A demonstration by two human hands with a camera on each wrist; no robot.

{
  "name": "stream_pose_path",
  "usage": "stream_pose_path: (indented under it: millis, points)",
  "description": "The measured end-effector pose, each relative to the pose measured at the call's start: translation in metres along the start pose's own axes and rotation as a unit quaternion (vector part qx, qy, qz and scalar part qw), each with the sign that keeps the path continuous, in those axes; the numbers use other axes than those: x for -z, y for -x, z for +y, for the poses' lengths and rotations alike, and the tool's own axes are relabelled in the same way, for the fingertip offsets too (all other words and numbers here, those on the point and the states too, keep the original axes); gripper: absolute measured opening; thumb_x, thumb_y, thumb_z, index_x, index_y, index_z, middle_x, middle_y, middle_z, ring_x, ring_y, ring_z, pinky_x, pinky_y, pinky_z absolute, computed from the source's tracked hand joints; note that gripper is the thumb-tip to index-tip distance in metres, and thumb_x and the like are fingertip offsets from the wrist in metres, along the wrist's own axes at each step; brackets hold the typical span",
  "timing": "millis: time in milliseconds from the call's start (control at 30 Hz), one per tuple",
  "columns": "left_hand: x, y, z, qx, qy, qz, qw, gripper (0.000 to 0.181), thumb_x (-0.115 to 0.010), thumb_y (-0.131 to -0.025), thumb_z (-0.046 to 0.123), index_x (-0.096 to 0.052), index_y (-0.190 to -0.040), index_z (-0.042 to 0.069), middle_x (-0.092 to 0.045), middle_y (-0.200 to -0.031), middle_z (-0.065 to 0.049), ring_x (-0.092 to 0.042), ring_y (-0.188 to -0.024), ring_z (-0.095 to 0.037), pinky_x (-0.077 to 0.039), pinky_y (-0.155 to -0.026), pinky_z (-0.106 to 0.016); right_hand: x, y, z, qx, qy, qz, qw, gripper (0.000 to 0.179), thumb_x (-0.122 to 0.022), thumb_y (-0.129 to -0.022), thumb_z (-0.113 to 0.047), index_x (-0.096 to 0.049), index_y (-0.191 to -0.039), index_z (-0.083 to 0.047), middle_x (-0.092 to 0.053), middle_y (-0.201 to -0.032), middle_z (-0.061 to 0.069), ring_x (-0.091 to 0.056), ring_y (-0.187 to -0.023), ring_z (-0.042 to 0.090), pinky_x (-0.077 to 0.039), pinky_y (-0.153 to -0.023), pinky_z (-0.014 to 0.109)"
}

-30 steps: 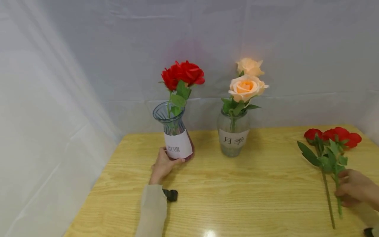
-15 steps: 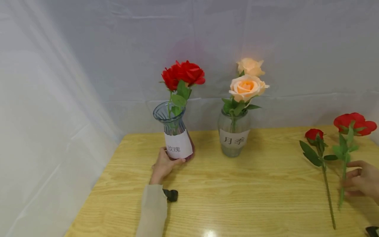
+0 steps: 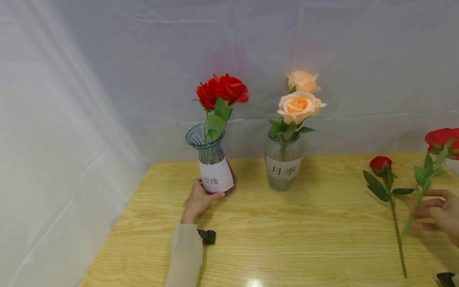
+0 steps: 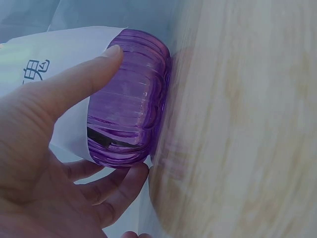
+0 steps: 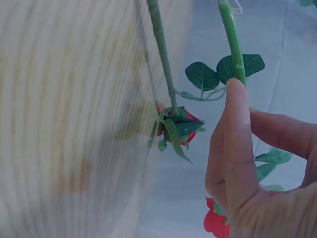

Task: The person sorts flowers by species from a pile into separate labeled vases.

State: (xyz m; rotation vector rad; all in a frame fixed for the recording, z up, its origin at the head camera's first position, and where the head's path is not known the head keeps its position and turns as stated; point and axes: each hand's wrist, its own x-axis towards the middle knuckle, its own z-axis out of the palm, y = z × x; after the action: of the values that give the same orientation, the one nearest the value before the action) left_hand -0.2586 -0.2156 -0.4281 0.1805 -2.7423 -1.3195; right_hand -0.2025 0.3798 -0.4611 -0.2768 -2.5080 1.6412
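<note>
My left hand (image 3: 198, 199) grips the lower part of a ribbed glass vase (image 3: 214, 154), which has a white paper label and red roses (image 3: 229, 88) standing in it. In the left wrist view the thumb lies along one side of the purple glass base (image 4: 129, 94), with fingers curled under the other. At the far right, my right hand (image 3: 442, 213) pinches the green stem (image 5: 233, 42) of a red rose (image 3: 441, 139), raised with its bloom partly out of frame. Another red rose (image 3: 381, 163) lies on the table just left of that hand.
A clear glass vase (image 3: 282, 182) with its own paper label holds peach roses (image 3: 298, 107) near the back edge, right of the held vase. Behind the wooden table (image 3: 305, 239) hangs a pale cloth backdrop (image 3: 161, 79).
My right hand has lifted one red rose off the table, away from the other, its bloom moving right and up and its stem now leaning. The left hand and both vases have stayed put.
</note>
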Motion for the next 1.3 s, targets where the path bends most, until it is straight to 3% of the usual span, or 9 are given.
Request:
stream_pose_path:
  millis: [67, 167, 200, 333, 500, 633, 800, 1000, 1300]
  points:
    - [0.0, -0.001, 0.0, 0.001, -0.002, 0.0, 1.0, 0.084, -0.085, -0.08, 0.026, -0.036, -0.14, -0.007, -0.054, -0.136, -0.029, -0.05, -0.129, -0.043, -0.019, -0.101, -0.071, 0.003, -0.01, 0.02, 0.005, -0.039, 0.003, 0.9992, 0.048, -0.055, -0.094, 0.014, -0.04, -0.12, -0.023, -0.053, -0.088, 0.001, -0.066, -0.066, 0.005, -0.06, -0.059, 0.036]
    - [0.0, -0.001, 0.001, 0.0, -0.003, 0.001, 1.0, 0.084, -0.085, -0.081, 0.026, -0.036, -0.14, -0.007, -0.055, -0.136, -0.029, -0.05, -0.129, -0.043, -0.02, -0.101, -0.07, 0.004, -0.017, 0.033, 0.015, -0.075, 0.0, 0.9971, 0.052, -0.049, -0.097, 0.012, -0.039, -0.121, -0.032, -0.054, -0.088, 0.0, -0.067, -0.069, 0.004, -0.06, -0.059, 0.037]
    - [0.0, -0.001, 0.001, 0.0, -0.002, 0.0, 1.0, 0.084, -0.085, -0.081, 0.026, -0.036, -0.14, -0.006, -0.055, -0.136, -0.028, -0.05, -0.129, -0.043, -0.02, -0.101, -0.07, 0.005, -0.02, 0.038, 0.018, -0.098, -0.001, 0.995, 0.057, -0.049, -0.097, 0.014, -0.035, -0.114, -0.039, -0.054, -0.087, -0.002, -0.068, -0.069, 0.006, -0.06, -0.059, 0.038]
    - [-0.001, -0.002, 0.001, 0.0, -0.001, -0.001, 1.0, 0.084, -0.086, -0.081, 0.027, -0.036, -0.141, -0.005, -0.055, -0.136, -0.028, -0.05, -0.129, -0.042, -0.021, -0.102, -0.069, 0.004, -0.024, 0.044, 0.027, -0.164, -0.01, 0.9861, 0.057, -0.049, -0.096, 0.016, -0.036, -0.115, -0.035, -0.055, -0.087, 0.0, -0.069, -0.069, 0.01, -0.059, -0.057, 0.04]
    - [-0.001, -0.002, 0.0, 0.0, 0.001, 0.001, 1.0, 0.084, -0.086, -0.081, 0.026, -0.036, -0.14, -0.006, -0.055, -0.136, -0.028, -0.05, -0.129, -0.042, -0.021, -0.101, -0.069, -0.003, -0.017, 0.026, 0.034, -0.233, -0.013, 0.9719, 0.055, -0.053, -0.095, 0.017, -0.037, -0.115, -0.031, -0.058, -0.084, -0.002, -0.07, -0.068, 0.012, -0.059, -0.054, 0.038]
    - [-0.001, -0.002, 0.0, -0.002, 0.002, 0.002, 1.0, 0.083, -0.086, -0.081, 0.026, -0.036, -0.139, -0.007, -0.055, -0.136, -0.028, -0.05, -0.128, -0.042, -0.021, -0.101, -0.069, -0.007, -0.011, 0.012, 0.053, -0.252, -0.013, 0.9661, 0.053, -0.052, -0.095, 0.019, -0.038, -0.117, -0.027, -0.059, -0.085, -0.004, -0.07, -0.069, 0.011, -0.058, -0.053, 0.035]
    - [-0.001, -0.001, 0.0, -0.002, 0.002, 0.003, 1.0, 0.083, -0.086, -0.081, 0.025, -0.036, -0.139, -0.007, -0.055, -0.135, -0.028, -0.05, -0.128, -0.043, -0.02, -0.101, -0.069, -0.01, -0.013, 0.022, 0.079, -0.293, -0.008, 0.9529, 0.05, -0.048, -0.093, 0.022, -0.04, -0.116, -0.022, -0.06, -0.087, -0.004, -0.071, -0.068, 0.014, -0.058, -0.05, 0.037]
    - [-0.001, -0.002, 0.0, -0.002, -0.004, 0.004, 1.0, 0.083, -0.086, -0.081, 0.025, -0.036, -0.14, -0.006, -0.055, -0.135, -0.028, -0.051, -0.128, -0.043, -0.021, -0.1, -0.069, -0.011, -0.019, 0.031, 0.073, -0.299, 0.013, 0.9512, 0.052, -0.048, -0.093, 0.022, -0.04, -0.118, -0.023, -0.058, -0.089, -0.003, -0.071, -0.065, 0.016, -0.057, -0.048, 0.039]
    - [-0.001, 0.0, 0.0, -0.004, -0.003, 0.006, 1.0, 0.083, -0.086, -0.081, 0.026, -0.036, -0.139, -0.007, -0.056, -0.134, -0.028, -0.051, -0.127, -0.042, -0.023, -0.1, -0.069, -0.016, -0.025, 0.023, 0.071, -0.298, 0.021, 0.9516, 0.053, -0.068, -0.092, 0.008, -0.038, -0.121, -0.023, -0.052, -0.098, 0.0, -0.07, -0.071, 0.013, -0.058, -0.051, 0.041]
